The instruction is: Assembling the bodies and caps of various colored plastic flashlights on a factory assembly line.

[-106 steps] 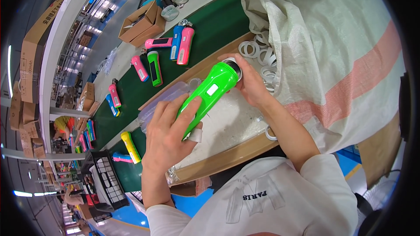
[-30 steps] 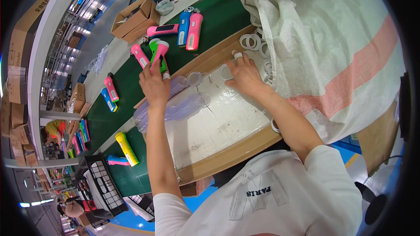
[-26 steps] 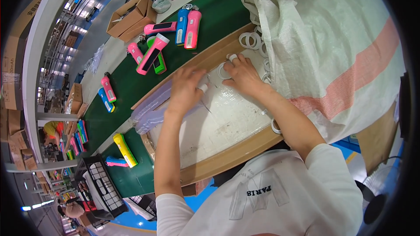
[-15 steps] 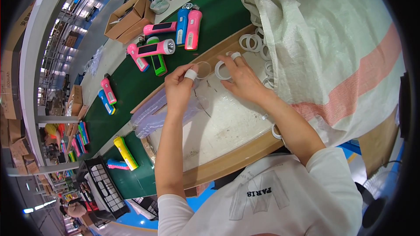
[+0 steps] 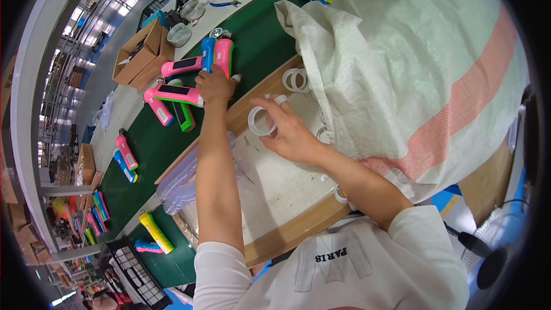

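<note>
My left hand (image 5: 216,86) reaches over the green surface among the flashlights. Its fingers are curled round the lower end of a blue flashlight (image 5: 207,50), partly hiding it. Close beside that one lies a pink flashlight (image 5: 223,54). Another pink flashlight (image 5: 182,66) points toward the hand from the left. Just below, a pink flashlight with a dark panel (image 5: 178,94) lies across a green flashlight (image 5: 183,113). My right hand (image 5: 293,135) pinches a white ring (image 5: 251,121) above the tray; a clear disc seems to sit in it.
The wood-edged tray (image 5: 281,235) holds purple plastic film (image 5: 186,175) and loose white rings (image 5: 295,80). A large white woven sack (image 5: 396,74) covers its right end. A cardboard box (image 5: 140,57) and blue pliers (image 5: 225,1) stand beyond; a yellow flashlight (image 5: 155,233) lies left.
My left hand has left the tray and moved up and left to the flashlights, no longer showing the clear disc. My right hand has lifted the white ring leftward. The whole view has shifted.
</note>
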The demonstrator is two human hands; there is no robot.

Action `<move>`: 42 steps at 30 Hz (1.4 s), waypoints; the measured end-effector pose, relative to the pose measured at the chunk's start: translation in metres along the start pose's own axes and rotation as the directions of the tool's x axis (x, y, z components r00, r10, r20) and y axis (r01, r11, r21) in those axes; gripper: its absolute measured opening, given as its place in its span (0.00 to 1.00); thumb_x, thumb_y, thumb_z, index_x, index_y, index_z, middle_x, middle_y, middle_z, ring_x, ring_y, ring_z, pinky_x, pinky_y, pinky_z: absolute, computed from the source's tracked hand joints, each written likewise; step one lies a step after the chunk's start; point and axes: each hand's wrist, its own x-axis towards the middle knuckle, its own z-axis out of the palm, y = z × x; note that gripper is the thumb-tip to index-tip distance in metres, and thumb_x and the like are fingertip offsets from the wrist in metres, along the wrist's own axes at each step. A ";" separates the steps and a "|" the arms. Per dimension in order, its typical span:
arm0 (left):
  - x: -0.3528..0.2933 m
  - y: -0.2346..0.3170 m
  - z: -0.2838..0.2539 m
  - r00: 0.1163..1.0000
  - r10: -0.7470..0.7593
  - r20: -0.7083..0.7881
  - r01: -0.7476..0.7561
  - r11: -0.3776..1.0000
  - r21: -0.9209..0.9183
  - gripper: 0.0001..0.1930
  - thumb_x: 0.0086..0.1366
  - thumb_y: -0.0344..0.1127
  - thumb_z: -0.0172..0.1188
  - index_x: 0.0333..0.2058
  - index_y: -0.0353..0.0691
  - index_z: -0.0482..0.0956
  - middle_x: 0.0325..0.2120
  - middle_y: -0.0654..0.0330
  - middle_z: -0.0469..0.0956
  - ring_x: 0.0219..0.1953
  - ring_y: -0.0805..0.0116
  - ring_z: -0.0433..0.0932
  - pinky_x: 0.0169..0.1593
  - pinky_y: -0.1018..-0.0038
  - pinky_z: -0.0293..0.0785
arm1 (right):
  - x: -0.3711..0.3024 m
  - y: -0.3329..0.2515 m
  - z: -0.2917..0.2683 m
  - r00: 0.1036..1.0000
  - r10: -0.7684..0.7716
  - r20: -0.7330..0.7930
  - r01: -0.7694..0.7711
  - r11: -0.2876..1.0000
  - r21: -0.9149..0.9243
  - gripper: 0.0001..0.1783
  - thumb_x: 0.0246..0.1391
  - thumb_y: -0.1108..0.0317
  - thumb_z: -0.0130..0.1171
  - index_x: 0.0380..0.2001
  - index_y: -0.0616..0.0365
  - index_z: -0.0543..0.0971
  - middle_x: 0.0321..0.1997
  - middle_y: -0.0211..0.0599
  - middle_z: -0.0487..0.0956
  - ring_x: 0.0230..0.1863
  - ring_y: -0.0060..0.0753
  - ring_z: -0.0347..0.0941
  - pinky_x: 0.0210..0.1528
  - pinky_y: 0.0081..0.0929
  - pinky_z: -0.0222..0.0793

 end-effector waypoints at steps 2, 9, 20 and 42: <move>0.005 0.000 0.001 0.996 -0.070 0.048 0.068 0.997 0.036 0.37 0.50 0.61 0.64 0.53 0.45 0.68 0.49 0.42 0.68 0.52 0.45 0.67 0.55 0.57 0.65 | 0.000 -0.002 -0.007 1.000 0.006 0.008 -0.007 0.996 0.085 0.41 0.39 0.84 0.60 0.61 0.52 0.63 0.47 0.46 0.64 0.36 0.31 0.69 0.40 0.25 0.74; -0.001 -0.077 -0.001 0.983 0.185 0.005 -0.175 0.940 -0.294 0.27 0.48 0.52 0.66 0.45 0.43 0.79 0.38 0.43 0.78 0.47 0.46 0.73 0.53 0.58 0.68 | 0.006 -0.011 -0.010 1.000 0.000 -0.010 0.002 0.987 0.161 0.40 0.40 0.82 0.60 0.61 0.54 0.62 0.44 0.42 0.64 0.39 0.31 0.67 0.40 0.24 0.74; -0.187 -0.106 -0.138 0.980 0.153 0.125 0.055 0.398 -0.916 0.16 0.62 0.34 0.57 0.47 0.35 0.74 0.29 0.67 0.74 0.31 0.79 0.70 0.36 0.80 0.67 | -0.002 -0.014 -0.013 0.997 0.082 -0.003 -0.080 0.980 0.181 0.42 0.40 0.80 0.60 0.62 0.52 0.61 0.40 0.40 0.65 0.40 0.34 0.67 0.43 0.27 0.69; -0.266 -0.092 -0.179 0.818 0.519 -0.247 -0.568 0.794 -0.215 0.28 0.45 0.34 0.70 0.50 0.48 0.77 0.37 0.54 0.74 0.38 0.53 0.75 0.41 0.64 0.73 | -0.014 -0.014 -0.002 0.963 -0.145 0.227 0.107 0.979 0.172 0.36 0.45 0.69 0.66 0.57 0.57 0.65 0.50 0.44 0.72 0.50 0.41 0.72 0.51 0.32 0.70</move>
